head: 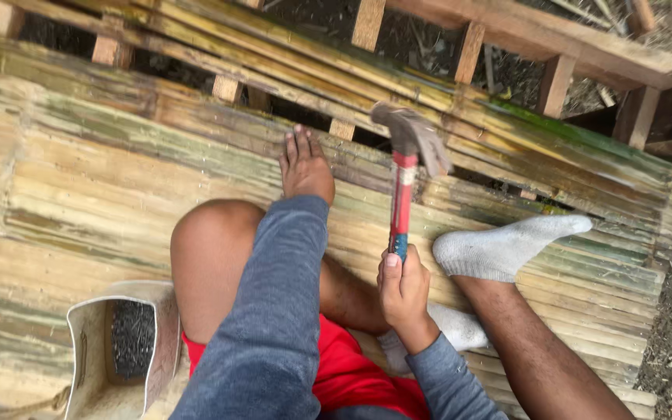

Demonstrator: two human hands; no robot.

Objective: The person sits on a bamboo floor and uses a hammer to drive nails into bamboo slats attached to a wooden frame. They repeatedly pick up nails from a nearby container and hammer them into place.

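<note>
Fingers (299,145) of the left hand (306,167) lie flat and spread on the bamboo slat floor (103,171), gripping nothing – palm down, likely pinning a slat or a nail steady, though no nail is visible under the fingertips. Taking that hand as the landmark and going left to right: well to its lower left, an open-topped pale container (118,350) sits on the floor beside the bent bare knee (211,249), full of small dark pieces that look like nails – probably parked there for easy reach. Blue-grey sleeve (274,311) runs from the lower frame up to the hand. Just right of the hand, the hammer (406,163) is held up, its head above and slightly right of the fingertips, blurred, red handle pointing down. The right hand (403,292), lower right of the landmark, is closed tight around the bottom end of the handle, thumb up along it – a low grip, likely for more swing. Farther right, a foot in a white sock (499,245) rests on the slats, seemingly bracing the seated pose. Red shorts (351,373) show below. Above the hand, gaps in the slats expose the wooden frame (538,39) and dark ground beneath.
</note>
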